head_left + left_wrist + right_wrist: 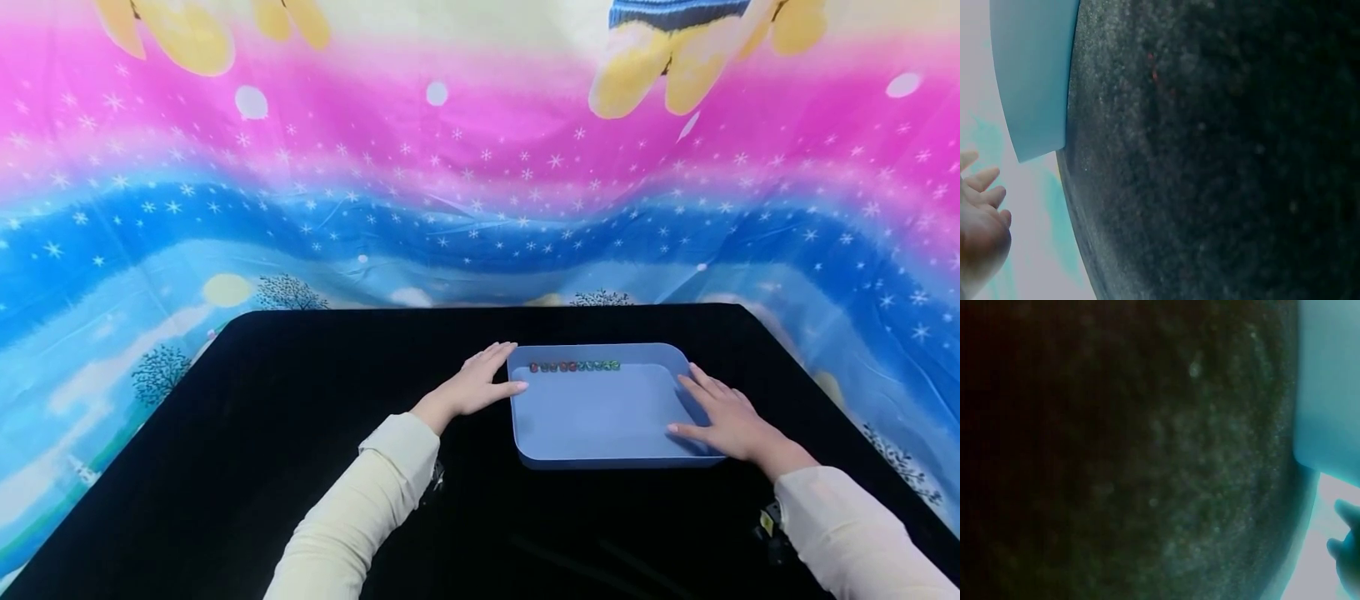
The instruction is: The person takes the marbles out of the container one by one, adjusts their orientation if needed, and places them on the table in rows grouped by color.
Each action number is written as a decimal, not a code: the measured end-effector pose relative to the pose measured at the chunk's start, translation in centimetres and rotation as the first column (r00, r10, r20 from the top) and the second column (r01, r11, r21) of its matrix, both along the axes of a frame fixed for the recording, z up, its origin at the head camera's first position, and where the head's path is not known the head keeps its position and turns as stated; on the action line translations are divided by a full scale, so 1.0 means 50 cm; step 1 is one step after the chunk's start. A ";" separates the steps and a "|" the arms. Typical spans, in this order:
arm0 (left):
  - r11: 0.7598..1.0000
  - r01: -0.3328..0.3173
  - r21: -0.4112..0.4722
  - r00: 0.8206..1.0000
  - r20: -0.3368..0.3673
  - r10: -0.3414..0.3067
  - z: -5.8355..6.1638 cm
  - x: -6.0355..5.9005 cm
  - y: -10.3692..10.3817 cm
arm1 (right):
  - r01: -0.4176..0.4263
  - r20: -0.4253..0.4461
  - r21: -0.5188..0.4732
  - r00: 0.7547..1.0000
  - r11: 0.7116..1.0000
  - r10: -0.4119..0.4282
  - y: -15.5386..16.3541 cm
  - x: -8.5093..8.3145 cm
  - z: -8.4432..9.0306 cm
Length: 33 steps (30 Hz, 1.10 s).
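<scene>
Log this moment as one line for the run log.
left hand: flat against tray's left wall | right hand: flat on tray's right rim | blue tray: on black table | small beads: row along far wall

Two arms come into the head view from the bottom edge, both in long cream sleeves. The left sleeve [352, 521] is smooth, soft-looking cloth, ending in a plain folded cuff just short of the left hand [474, 385]. The right sleeve [855, 533] matches it, same cream, same plain cuff by the right hand [723, 421]. Both hands are bare, no rings or gloves showing. Under each cuff sits a small dark device, the right one [768, 523] carrying a tiny yellow mark, the left one [437, 479] barely visible against the black.
</scene>
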<state>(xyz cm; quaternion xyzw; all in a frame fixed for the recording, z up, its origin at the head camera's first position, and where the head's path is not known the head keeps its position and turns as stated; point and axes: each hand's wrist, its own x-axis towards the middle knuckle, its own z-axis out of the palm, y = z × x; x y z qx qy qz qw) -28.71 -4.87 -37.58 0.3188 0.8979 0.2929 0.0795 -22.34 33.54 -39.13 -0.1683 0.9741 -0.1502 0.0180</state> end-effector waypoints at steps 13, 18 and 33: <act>0.993 -0.085 0.081 0.994 0.079 0.078 -0.019 -0.015 0.020 | 0.004 0.004 0.009 1.000 1.000 -0.004 -0.001 -0.002 -0.001; 0.988 -0.104 0.116 0.992 0.084 0.095 -0.022 -0.021 0.030 | 0.010 0.012 0.010 1.000 1.000 -0.010 -0.002 -0.002 0.000; 0.984 -0.114 0.133 0.993 0.052 0.108 -0.021 -0.043 0.045 | 0.003 0.027 -0.002 1.000 1.000 -0.003 -0.001 -0.004 0.001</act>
